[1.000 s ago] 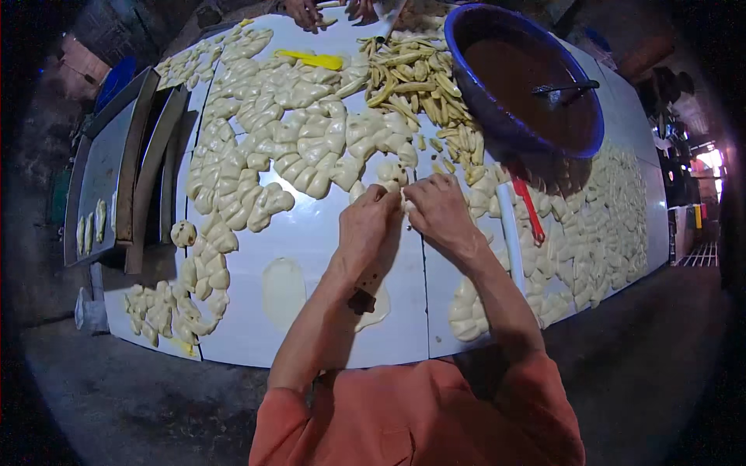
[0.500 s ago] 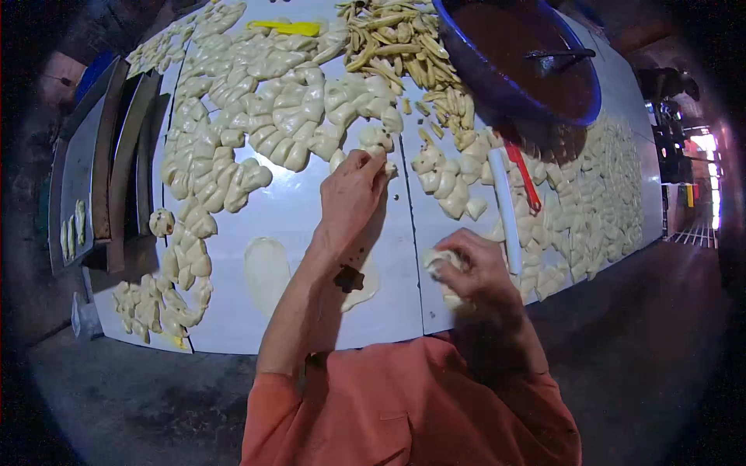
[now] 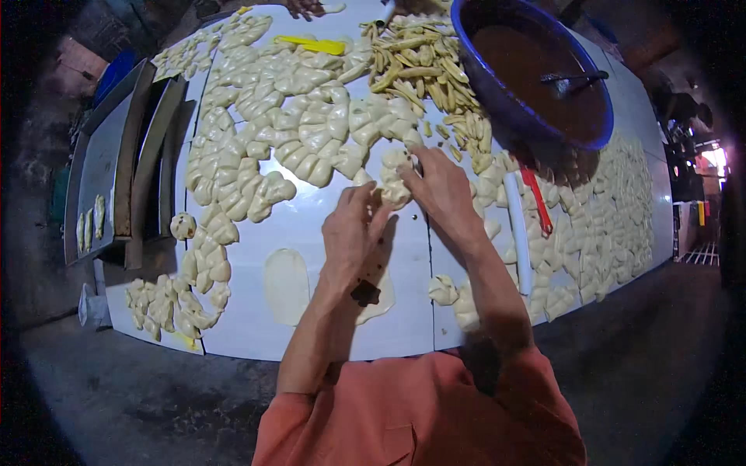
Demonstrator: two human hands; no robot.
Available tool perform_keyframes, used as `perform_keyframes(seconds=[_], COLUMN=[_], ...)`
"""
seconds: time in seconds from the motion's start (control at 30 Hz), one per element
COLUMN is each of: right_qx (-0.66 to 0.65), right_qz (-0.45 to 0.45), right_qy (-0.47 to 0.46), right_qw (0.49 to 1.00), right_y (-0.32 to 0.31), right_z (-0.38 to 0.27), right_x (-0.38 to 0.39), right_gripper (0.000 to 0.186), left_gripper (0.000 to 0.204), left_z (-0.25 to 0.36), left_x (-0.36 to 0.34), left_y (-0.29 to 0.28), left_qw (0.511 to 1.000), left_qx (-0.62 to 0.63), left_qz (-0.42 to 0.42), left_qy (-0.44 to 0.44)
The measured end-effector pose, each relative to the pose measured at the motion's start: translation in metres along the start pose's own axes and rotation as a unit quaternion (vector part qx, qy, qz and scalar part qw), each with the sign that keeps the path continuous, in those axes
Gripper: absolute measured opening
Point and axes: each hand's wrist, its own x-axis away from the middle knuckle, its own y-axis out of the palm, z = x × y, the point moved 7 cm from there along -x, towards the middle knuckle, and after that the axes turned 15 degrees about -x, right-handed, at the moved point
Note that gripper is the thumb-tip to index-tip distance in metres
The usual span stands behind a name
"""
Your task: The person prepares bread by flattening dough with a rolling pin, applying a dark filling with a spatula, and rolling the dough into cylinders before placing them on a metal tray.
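My left hand (image 3: 353, 225) is at the lower left of a small dough clump (image 3: 395, 185), fingers loosely bent and thumb apart. My right hand (image 3: 439, 186) grips the clump's right side. Below them, a flattened dough sheet (image 3: 373, 311) carries a dark brown patch (image 3: 365, 293), partly behind my left forearm. Another thin dough oval (image 3: 286, 286) lies to its left. Many pale, glossy dough pieces (image 3: 299, 132) spread above and left of my hands. A loose dough lump (image 3: 443, 290) sits beside my right forearm.
White table (image 3: 245, 311) holds metal trays (image 3: 109, 171) at left, peeled bananas (image 3: 420, 62), a yellow tool (image 3: 311, 43), a blue basin (image 3: 474, 66) of brown mixture, a white roller (image 3: 517, 233) and red tool (image 3: 538, 206). A co-worker's hand (image 3: 305, 8) shows at top.
Half a second ago my right hand held dough low at the right; it has moved up to the clump at centre, leaving a lump below. My left hand has shifted slightly downward.
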Motion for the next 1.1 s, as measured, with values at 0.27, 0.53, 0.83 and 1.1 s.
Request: perform_keyframes(seconds=[0.27,0.53,0.83,1.1], right_qx=[-0.056,-0.429,-0.542,-0.511], right_qz=[0.023,0.018,-0.067,-0.432], right_qy=[-0.073,0.166,0.214,0.238], right_qw=[0.995,0.888,0.81,0.704], right_y=[0.042,-0.014,0.02,0.202], right_z=[0.023,0.001,-0.06,-0.197], right_x=[-0.02,0.044,0.092,0.134], right_gripper=[0.032,0.024,0.031,0.029], left_gripper=[0.053,0.027,0.028,0.028], left_z=[0.014,0.041,0.016,-0.118], left_x=[-0.013,0.014,0.09,0.22], left_y=[0.037,-0.008,-0.073,-0.2], left_qw=[0.997,0.982,0.981,0.962], left_qx=[-0.07,0.181,0.181,-0.033], left_qz=[-0.003,0.007,0.041,0.214], left_qy=[0.031,0.062,0.047,-0.164])
